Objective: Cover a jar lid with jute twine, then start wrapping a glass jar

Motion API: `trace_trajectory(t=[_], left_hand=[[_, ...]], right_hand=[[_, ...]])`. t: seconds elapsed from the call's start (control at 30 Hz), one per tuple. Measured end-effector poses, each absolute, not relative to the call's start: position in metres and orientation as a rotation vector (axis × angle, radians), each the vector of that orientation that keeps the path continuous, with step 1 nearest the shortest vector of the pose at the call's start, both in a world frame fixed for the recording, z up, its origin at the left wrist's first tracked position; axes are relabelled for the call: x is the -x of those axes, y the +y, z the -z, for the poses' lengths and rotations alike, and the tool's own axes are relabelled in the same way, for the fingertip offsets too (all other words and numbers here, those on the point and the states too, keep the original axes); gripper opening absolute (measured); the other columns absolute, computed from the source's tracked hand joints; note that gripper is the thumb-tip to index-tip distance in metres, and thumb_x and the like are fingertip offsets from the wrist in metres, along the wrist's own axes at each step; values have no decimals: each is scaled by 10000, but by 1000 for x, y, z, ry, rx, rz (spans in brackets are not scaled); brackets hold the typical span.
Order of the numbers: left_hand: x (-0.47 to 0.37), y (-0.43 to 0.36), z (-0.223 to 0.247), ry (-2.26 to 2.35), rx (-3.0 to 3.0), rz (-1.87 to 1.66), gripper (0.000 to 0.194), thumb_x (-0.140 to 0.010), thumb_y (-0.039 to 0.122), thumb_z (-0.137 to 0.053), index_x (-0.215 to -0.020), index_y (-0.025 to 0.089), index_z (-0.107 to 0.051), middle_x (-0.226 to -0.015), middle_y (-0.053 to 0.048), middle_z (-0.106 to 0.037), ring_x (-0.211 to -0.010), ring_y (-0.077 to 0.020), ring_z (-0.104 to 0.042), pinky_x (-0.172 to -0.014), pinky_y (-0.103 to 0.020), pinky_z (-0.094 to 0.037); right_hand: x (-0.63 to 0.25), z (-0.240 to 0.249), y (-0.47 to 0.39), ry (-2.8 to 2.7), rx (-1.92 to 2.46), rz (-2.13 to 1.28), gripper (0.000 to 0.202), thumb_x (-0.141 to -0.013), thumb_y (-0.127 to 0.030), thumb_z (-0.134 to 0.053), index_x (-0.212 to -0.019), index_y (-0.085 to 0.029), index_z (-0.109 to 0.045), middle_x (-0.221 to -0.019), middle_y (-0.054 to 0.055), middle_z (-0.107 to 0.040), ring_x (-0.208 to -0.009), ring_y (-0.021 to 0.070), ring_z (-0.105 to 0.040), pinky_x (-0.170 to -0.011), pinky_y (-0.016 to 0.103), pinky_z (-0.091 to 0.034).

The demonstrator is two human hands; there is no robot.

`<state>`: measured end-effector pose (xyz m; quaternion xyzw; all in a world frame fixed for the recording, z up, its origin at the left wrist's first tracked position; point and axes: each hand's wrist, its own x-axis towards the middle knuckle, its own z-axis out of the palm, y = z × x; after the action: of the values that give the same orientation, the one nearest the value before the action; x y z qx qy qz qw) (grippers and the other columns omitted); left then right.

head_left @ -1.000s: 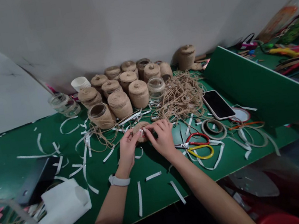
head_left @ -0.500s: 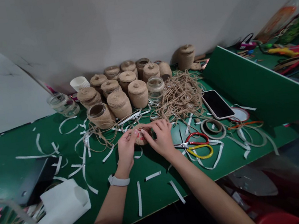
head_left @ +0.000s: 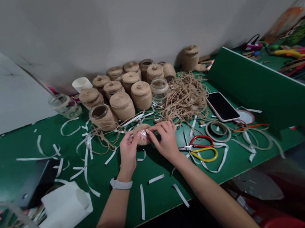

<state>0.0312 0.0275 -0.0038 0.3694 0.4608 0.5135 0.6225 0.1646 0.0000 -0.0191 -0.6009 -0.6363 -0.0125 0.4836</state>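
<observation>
Between my two hands is a jar lid (head_left: 144, 137) with a rim of brown jute twine and a shiny, red-marked middle facing me. My left hand (head_left: 129, 153) grips its left edge, thumb on the near face. On the right edge, my right hand (head_left: 166, 141) pinches with thumb and forefinger; whether a twine end lies in that pinch, I cannot tell. Just behind sits a loose heap of jute twine (head_left: 183, 97). Several twine-wrapped jars (head_left: 122, 106) stand beyond, some with lids on, beside a bare glass jar (head_left: 159, 89).
Scissors (head_left: 202, 148) with one red and one yellow handle lie right of my right hand, near tape rolls (head_left: 218, 131) and a phone (head_left: 222, 106). A green board (head_left: 270, 87) stands at the right, with a person's arm beyond. White strips (head_left: 156, 179) litter the green table (head_left: 99, 215).
The lid's face has tipped up, so more of its shiny middle shows. My right thumb has drawn back from the middle to the right rim. My left hand has hardly moved.
</observation>
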Motion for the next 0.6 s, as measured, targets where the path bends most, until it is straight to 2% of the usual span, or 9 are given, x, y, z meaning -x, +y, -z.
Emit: trace_trajectory(t=[0.3,0.6], left_hand=[[-32,26,0,1047,-845,-1148,335,-610,320,-838,-825,157,-640,-728,-15,-734,-653,-136,-665,-641,-227,-524],[-31,25,2,1049,-862,-1130,319,-632,301,-819,-799,178,-576,-659,-6,-715,-582,-145,-648,-592,-242,-501]], right_hand=[[-164,20,0,-1555,1479,13,112,-921,-304,-586,-873,-221,-644,-872,28,-651,-901,196,-526,-813,364,-318],[-164,20,0,-1554,1483,-18,114,-922,-312,-580,-882,-226,-644,-876,37,-649,-922,211,-528,-817,381,-328]])
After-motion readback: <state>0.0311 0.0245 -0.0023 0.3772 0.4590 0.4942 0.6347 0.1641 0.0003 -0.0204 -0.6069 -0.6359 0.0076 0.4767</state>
